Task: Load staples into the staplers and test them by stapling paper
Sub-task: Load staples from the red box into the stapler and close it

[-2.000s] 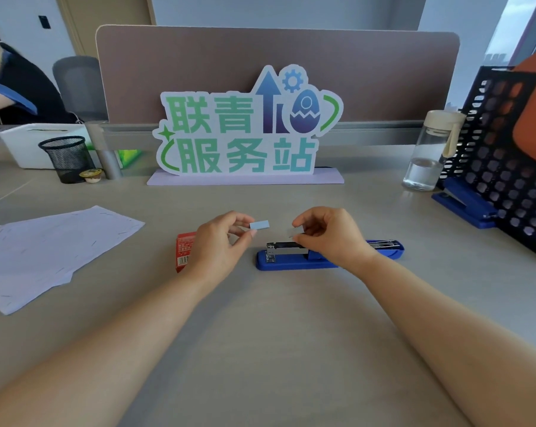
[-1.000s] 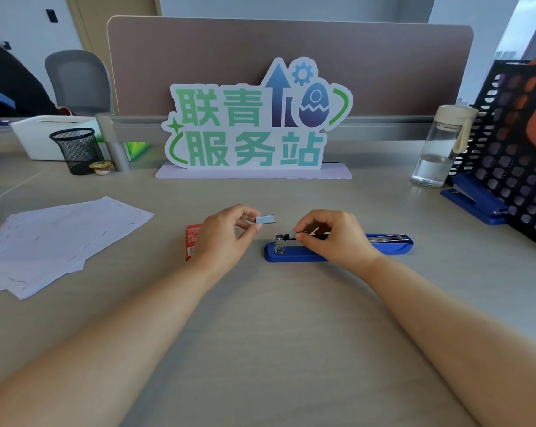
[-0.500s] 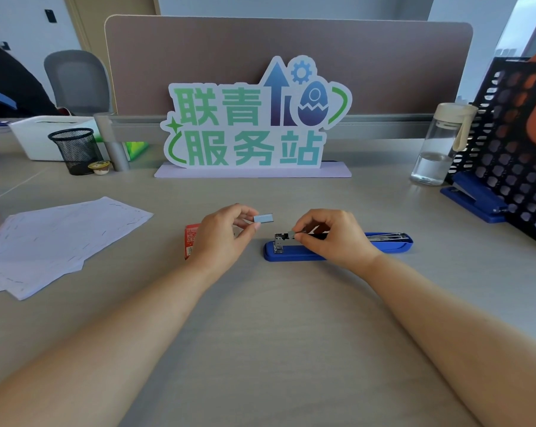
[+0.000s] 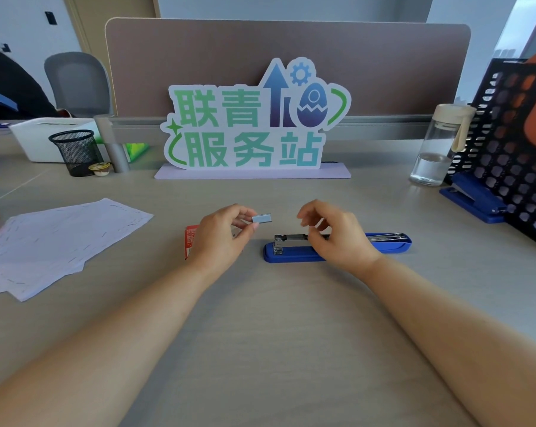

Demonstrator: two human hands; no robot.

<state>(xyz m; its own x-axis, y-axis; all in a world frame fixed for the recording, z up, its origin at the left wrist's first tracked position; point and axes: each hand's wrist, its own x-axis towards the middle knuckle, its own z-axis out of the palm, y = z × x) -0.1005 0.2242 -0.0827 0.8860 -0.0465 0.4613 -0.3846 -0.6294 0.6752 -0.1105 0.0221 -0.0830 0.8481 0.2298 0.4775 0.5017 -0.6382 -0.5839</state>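
A blue stapler (image 4: 293, 254) lies opened flat on the desk, its metal magazine (image 4: 290, 237) exposed and its top arm (image 4: 393, 241) folded out to the right. My left hand (image 4: 220, 238) pinches a short grey strip of staples (image 4: 262, 217) a little above the desk, left of the stapler's front end. My right hand (image 4: 337, 235) hovers over the middle of the stapler, its fingers loosely bent and lifted off the magazine, with nothing seen between them. A red staple box (image 4: 190, 241) sits partly hidden behind my left hand.
Stapled white sheets (image 4: 60, 238) lie at the left. A second blue stapler (image 4: 473, 198) sits at the right beside a black mesh rack (image 4: 513, 149) and a water bottle (image 4: 436, 149). A standing sign (image 4: 254, 124) and a mesh pen cup (image 4: 75, 151) are at the back.
My right hand's fingers have lifted off the stapler's magazine, where they were pinching before. My left hand still holds the staple strip in nearly the same spot.
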